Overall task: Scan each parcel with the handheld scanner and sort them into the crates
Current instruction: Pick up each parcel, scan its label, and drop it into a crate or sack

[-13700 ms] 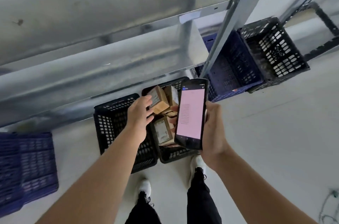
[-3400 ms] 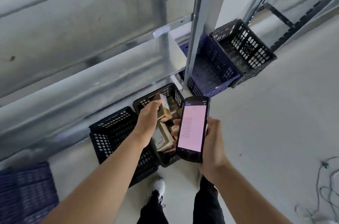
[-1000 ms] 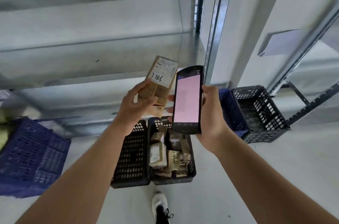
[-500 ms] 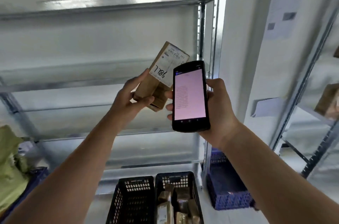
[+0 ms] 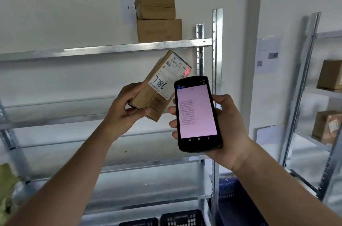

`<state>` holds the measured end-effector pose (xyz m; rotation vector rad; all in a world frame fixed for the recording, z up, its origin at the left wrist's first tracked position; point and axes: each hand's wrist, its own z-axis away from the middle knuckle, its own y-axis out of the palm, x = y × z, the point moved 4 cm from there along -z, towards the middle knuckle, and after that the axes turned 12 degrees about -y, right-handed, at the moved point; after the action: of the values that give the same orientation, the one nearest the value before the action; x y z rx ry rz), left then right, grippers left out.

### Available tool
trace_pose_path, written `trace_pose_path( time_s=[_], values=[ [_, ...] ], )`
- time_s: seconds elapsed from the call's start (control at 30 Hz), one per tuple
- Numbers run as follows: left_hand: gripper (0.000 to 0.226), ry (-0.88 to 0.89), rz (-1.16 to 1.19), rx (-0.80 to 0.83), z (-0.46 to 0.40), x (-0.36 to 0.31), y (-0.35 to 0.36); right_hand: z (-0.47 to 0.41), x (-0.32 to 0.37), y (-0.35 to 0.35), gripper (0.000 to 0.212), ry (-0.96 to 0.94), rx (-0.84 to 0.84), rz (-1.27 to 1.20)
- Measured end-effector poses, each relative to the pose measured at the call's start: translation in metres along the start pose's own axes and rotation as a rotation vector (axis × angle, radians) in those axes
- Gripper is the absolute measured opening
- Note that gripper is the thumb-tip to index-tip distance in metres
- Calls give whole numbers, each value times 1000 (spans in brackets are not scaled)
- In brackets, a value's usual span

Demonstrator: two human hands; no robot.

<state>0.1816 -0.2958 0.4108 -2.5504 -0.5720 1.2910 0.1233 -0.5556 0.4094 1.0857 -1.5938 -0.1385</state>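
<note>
My left hand (image 5: 125, 107) grips the lower end of a small brown cardboard parcel (image 5: 157, 86), tilted up to the right, with a white label marked 7786 facing me. A red scan dot glows on the label's upper right corner. My right hand (image 5: 227, 129) holds the black handheld scanner (image 5: 197, 113) upright just right of the parcel, its pink screen showing lines of numbers. Only the rims of two black crates (image 5: 182, 217) show at the bottom edge.
A metal shelf rack (image 5: 111, 49) stands right behind my hands, with two stacked brown boxes (image 5: 157, 18) on its top shelf. A blue crate (image 5: 229, 188) sits low on the right. A second rack (image 5: 303, 85) at right holds more boxes (image 5: 331, 75).
I have lifted the parcel out of the black crate and raised it with the scanner to shelf height. My view has tipped up, and a red scan dot now lies on the label.
</note>
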Motion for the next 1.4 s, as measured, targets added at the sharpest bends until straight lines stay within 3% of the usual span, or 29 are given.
trace_pose_path(
  time_s=[0.83,1.0,1.13,1.4],
  values=[
    [71,74,-74,-28,19,-63,14,52,37,15,66,35,113,-19],
    [72,-109,144,-121,28,-51,18,47,30,17,66,-55,78,66],
    [65,-311,472,-354,66,-40,10,28,4,28,66,-71,46,93],
    [61,-569,463,-639,194,10,-73,4,-118,86,64,113,172,-17]
  ],
)
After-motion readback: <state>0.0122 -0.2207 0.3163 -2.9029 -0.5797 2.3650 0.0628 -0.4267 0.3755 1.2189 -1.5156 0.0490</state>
